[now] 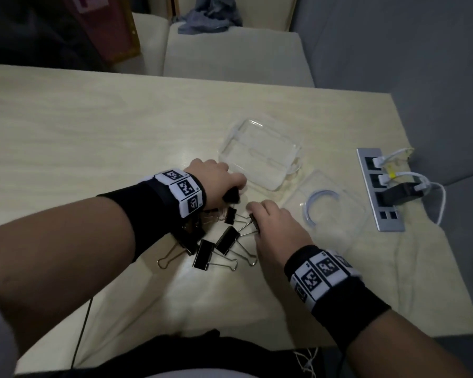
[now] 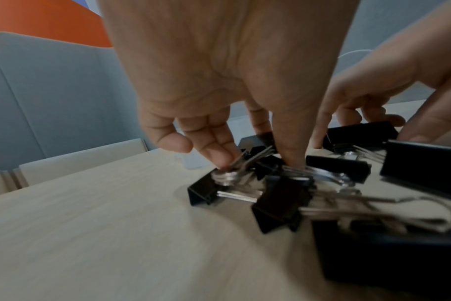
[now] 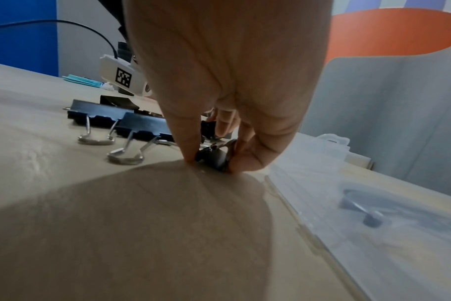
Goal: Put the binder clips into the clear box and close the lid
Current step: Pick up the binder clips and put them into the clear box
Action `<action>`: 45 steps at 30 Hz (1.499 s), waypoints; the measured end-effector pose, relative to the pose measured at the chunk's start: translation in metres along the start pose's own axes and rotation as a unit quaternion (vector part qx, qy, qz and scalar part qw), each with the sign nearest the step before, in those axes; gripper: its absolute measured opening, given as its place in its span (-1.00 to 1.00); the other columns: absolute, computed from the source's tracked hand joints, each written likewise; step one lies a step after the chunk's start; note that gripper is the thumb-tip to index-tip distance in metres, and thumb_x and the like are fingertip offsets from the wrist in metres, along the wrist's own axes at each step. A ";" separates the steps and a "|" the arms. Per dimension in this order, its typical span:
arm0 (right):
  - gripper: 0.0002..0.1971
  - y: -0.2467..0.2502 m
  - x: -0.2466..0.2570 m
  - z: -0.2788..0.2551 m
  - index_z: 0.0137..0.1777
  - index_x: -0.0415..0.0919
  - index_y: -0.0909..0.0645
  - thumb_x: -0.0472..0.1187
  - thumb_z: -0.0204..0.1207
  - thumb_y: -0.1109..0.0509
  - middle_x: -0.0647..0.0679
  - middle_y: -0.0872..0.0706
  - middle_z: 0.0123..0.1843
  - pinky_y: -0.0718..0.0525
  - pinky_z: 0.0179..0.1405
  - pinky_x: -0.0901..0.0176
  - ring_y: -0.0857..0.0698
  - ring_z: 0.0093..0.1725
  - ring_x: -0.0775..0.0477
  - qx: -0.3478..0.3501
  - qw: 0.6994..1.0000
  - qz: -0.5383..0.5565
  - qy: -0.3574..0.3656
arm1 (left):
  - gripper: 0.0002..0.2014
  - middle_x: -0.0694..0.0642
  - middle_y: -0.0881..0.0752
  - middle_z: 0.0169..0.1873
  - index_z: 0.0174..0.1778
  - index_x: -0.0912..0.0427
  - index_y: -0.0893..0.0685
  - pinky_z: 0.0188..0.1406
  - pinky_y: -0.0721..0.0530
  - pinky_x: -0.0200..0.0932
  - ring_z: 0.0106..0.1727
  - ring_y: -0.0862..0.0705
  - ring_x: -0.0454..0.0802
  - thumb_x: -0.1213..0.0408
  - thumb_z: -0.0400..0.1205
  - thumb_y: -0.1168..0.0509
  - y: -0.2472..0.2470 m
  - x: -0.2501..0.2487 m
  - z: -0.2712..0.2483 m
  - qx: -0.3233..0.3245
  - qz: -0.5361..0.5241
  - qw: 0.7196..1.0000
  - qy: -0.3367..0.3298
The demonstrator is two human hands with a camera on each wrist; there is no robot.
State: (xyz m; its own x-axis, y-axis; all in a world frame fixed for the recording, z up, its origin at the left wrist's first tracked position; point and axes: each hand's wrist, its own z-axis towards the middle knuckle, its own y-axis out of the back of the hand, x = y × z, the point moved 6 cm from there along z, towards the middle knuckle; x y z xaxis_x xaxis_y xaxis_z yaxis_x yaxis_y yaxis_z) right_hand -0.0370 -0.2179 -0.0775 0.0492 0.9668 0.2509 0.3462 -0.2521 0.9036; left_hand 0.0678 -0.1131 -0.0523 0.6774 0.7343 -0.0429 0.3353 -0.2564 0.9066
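Observation:
Several black binder clips (image 1: 225,239) with silver wire handles lie in a loose heap on the pale wooden table (image 1: 93,137). My left hand (image 1: 236,190) reaches over the heap and pinches the wire handles of one binder clip (image 2: 245,163) between fingers and thumb. My right hand (image 1: 253,216) pinches a small black clip (image 3: 214,157) against the table, between thumb and fingers. The clear box (image 1: 260,152) stands open just beyond both hands with nothing seen in it. Its clear lid (image 1: 328,205) lies flat to the right of my right hand.
A metal socket strip (image 1: 380,189) with white cables and a black plug is set in the table near the right edge. Pale chairs (image 1: 230,50) stand beyond the far edge. A thin black cable (image 1: 82,323) hangs at the near left.

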 end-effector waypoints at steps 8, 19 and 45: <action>-0.67 0.033 -0.003 0.002 0.14 -0.07 -0.47 -0.17 0.38 -0.39 -0.08 -0.43 0.10 -0.59 -0.27 0.04 -0.55 -0.13 -0.14 -0.027 0.999 0.014 -0.027 | -0.52 0.12 -0.49 0.18 0.25 -0.08 -0.50 -0.02 -0.56 0.07 0.18 -0.52 0.21 -0.10 0.46 -0.41 -0.005 0.014 -0.001 -0.019 -0.057 0.998 0.006; -0.56 0.058 -0.004 0.036 0.35 -0.12 -0.45 -0.18 0.43 -0.30 -0.11 -0.59 0.23 -0.57 0.00 0.03 -0.58 0.13 -0.14 -0.052 0.996 0.054 -0.048 | -0.59 0.14 -0.75 -0.09 0.17 0.06 -0.50 -0.17 -0.67 -0.01 -0.13 -0.67 0.15 -0.11 0.55 -0.30 0.017 0.057 -0.008 -0.092 -0.201 0.971 0.088; -0.51 0.082 -0.013 -0.014 0.20 -0.05 -0.62 -0.53 0.37 -0.25 -0.06 -0.52 0.38 -0.72 -0.11 -0.09 -0.66 0.06 -0.15 -0.171 0.983 0.054 0.029 | -0.64 0.22 -0.54 0.14 0.22 0.15 -0.51 -0.26 -0.47 0.02 0.05 -0.58 0.26 0.15 0.54 -0.32 0.026 0.010 -0.003 -0.098 -0.071 0.989 0.088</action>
State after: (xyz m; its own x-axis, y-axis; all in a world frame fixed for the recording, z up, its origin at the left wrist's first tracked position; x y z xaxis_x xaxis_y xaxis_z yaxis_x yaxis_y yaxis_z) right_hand -0.0225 -0.2516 -0.0023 0.0123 0.9321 0.3619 0.0069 -0.3620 0.9322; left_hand 0.0815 -0.1109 -0.0278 0.5017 0.8571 -0.1172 0.2738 -0.0288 0.9614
